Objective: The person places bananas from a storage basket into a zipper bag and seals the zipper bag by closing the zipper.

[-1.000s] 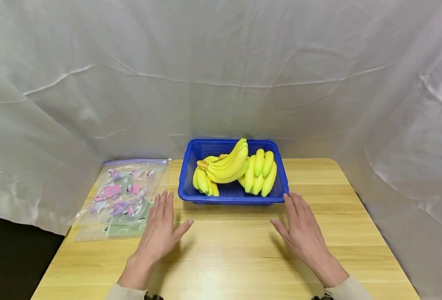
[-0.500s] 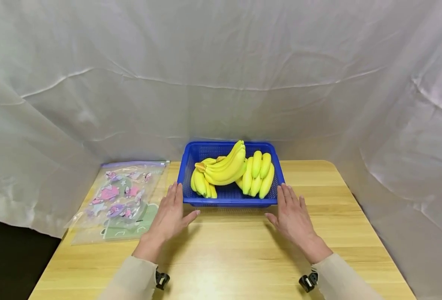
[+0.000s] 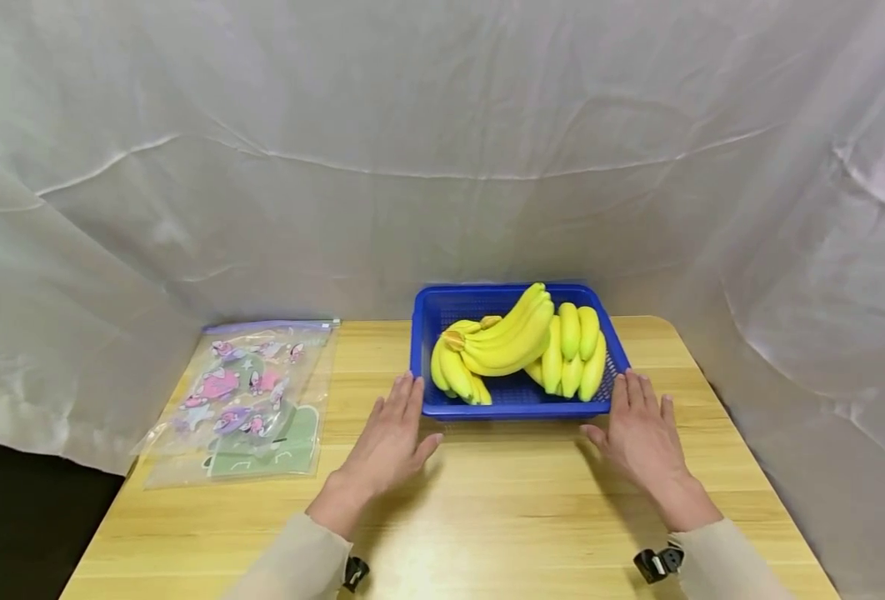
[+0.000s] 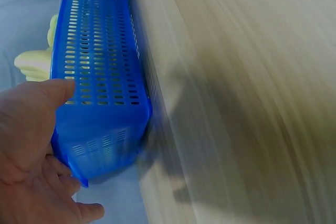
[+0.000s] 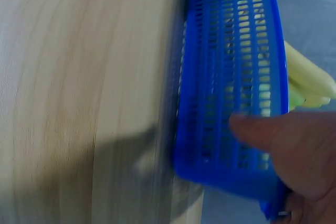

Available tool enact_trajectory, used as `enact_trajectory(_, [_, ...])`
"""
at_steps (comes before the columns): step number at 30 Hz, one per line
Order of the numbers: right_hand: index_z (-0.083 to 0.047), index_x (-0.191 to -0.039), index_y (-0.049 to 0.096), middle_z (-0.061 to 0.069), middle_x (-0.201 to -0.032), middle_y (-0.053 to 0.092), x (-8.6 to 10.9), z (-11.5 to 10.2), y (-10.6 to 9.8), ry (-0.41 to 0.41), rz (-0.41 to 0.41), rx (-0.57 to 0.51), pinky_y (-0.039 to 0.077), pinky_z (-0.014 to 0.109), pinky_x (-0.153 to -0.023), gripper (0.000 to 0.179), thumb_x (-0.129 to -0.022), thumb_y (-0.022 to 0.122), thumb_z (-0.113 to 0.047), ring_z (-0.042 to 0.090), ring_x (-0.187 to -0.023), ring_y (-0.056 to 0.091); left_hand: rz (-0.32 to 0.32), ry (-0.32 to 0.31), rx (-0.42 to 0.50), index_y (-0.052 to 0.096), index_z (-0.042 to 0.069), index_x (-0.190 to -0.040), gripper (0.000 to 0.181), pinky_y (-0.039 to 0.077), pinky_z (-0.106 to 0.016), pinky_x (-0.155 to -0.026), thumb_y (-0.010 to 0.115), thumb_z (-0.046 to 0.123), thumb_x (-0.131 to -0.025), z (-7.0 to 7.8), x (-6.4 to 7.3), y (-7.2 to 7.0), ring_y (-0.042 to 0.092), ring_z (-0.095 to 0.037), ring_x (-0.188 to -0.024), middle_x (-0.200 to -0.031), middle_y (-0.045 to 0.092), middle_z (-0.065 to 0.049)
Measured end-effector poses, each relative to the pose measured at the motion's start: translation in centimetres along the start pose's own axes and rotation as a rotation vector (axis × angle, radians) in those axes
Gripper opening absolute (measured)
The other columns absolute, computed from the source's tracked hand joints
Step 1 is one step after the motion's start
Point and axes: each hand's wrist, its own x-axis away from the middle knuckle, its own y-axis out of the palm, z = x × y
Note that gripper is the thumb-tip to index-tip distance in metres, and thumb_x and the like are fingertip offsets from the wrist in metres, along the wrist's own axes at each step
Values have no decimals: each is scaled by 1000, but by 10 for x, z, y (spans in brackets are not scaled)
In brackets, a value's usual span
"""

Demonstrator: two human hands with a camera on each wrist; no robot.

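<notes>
A blue plastic basket (image 3: 517, 410) stands near the back edge of the wooden table, with several bunches of yellow bananas (image 3: 513, 337) in it. At the basket's front left corner, my left hand (image 3: 386, 442) touches its side with fairly straight fingers, thumb apart. My right hand (image 3: 645, 437) lies likewise at the front right corner. In the left wrist view the left thumb (image 4: 58, 92) is over the basket's perforated front wall (image 4: 100, 45). The right wrist view has the right thumb (image 5: 257, 129) in front of that wall, with a banana (image 5: 310, 72) above the rim.
Clear zip bags (image 3: 247, 392) with pink and purple prints and a green picture lie flat at the left of the table (image 3: 517, 525). Grey cloth (image 3: 442, 167) hangs behind and on both sides. Each wrist bears a small black device (image 3: 658, 564).
Both hands first came forward to the basket's corners. Since then the basket, with its bananas, has slid to the right along the table between them. The zip bags have stayed put.
</notes>
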Motion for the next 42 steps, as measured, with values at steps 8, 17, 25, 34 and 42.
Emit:
enact_trajectory(8, [25, -152, 22, 50, -157, 21, 8, 20, 2, 150, 31, -55, 9, 80, -117, 92, -92, 72, -24, 67, -149, 17, -79, 93, -50, 11, 3, -168, 85, 23, -59, -126, 52, 49, -109, 32, -26, 12, 11, -33, -164, -175, 9, -20])
enact_trajectory(17, [28, -152, 14, 54, -156, 16, 0, 51, 2, 237, 7, -38, 5, 81, -117, 92, -92, 67, -19, 69, -148, 10, -165, 127, -75, 10, 10, -170, 79, 26, -58, -126, 47, 47, -111, 55, -52, 14, 12, -31, -164, -177, 8, -15])
enact_trajectory(25, [26, -153, 15, 51, -157, 17, 2, 49, 5, 243, 12, -30, 6, 80, -118, 92, -91, 66, -18, 68, -149, 11, -199, 123, -79, 8, 10, -170, 80, 24, -57, -127, 50, 43, -110, 63, -61, 14, 13, -32, -164, -177, 7, -11])
enact_trajectory(34, [24, -154, 16, 49, -158, 22, -1, 48, 10, 205, 93, -68, 6, 77, -121, 91, -89, 67, -13, 66, -150, 14, -149, 132, -136, 9, 13, -170, 93, 20, -61, -127, 64, 46, -103, 62, -67, 21, 7, -33, -164, -178, 6, -10])
enact_trajectory(42, [23, -155, 14, 49, -158, 20, -7, 57, 10, 193, 94, -56, 4, 76, -121, 93, -89, 68, -14, 66, -150, 12, -109, 151, -202, 10, 12, -170, 96, 23, -62, -126, 66, 47, -101, 66, -75, 23, 10, -33, -164, -178, 7, -10])
